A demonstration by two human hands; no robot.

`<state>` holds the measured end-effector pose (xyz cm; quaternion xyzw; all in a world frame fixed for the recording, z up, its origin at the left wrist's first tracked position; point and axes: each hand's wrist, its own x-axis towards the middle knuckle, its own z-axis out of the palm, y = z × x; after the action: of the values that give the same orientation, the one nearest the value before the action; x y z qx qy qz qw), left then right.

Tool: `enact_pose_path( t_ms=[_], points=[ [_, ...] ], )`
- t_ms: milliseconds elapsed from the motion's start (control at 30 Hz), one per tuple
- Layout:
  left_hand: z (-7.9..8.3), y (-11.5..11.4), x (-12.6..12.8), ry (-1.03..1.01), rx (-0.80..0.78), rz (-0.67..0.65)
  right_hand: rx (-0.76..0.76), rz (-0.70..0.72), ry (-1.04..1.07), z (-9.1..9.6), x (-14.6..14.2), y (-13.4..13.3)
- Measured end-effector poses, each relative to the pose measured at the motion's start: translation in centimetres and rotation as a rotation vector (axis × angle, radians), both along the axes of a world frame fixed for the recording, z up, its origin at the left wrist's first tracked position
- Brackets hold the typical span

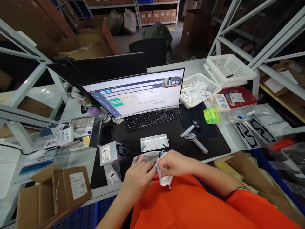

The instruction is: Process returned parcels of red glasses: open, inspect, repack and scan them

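At the desk's front edge, close to my orange shirt, both hands work on a crumpled white cloth-like piece (164,180). My right hand (177,163) is closed in a pinch on it, and one end hangs down below the fingers. My left hand (140,174) has its fingers bent together on the same material, from the left. Something dark blue shows at its upper edge; its exact kind I cannot make out. Just beyond the hands lies a shallow white open box (154,143). Left of them stands a silver sunglasses box (111,153) with a label.
A monitor (140,92) and a black keyboard (152,119) stand ahead. To the right lie a barcode scanner (196,142), a mouse (196,124), a green packet (211,116) and a filled white basket (200,79). An open cardboard box (47,197) sits front left.
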<state>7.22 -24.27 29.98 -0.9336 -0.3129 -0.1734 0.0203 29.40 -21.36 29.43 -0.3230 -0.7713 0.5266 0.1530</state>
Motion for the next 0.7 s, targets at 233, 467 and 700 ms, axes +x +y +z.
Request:
enact_pose_path(
  t_ms=[233,467,700],
  points=[
    [0.5,-0.7,-0.4,-0.168,-0.150,0.024,-0.355,0.062,0.281,-1.6,5.1,3.1],
    [0.5,-0.3,-2.7,-0.366,-0.196,0.163,-0.313,-0.727,0.590,-1.8,7.9,2.9],
    [-0.1,-1.6,-1.8,-0.510,-0.096,0.353,-0.479,-1.045,0.864,-2.0,7.9,0.0]
  ],
)
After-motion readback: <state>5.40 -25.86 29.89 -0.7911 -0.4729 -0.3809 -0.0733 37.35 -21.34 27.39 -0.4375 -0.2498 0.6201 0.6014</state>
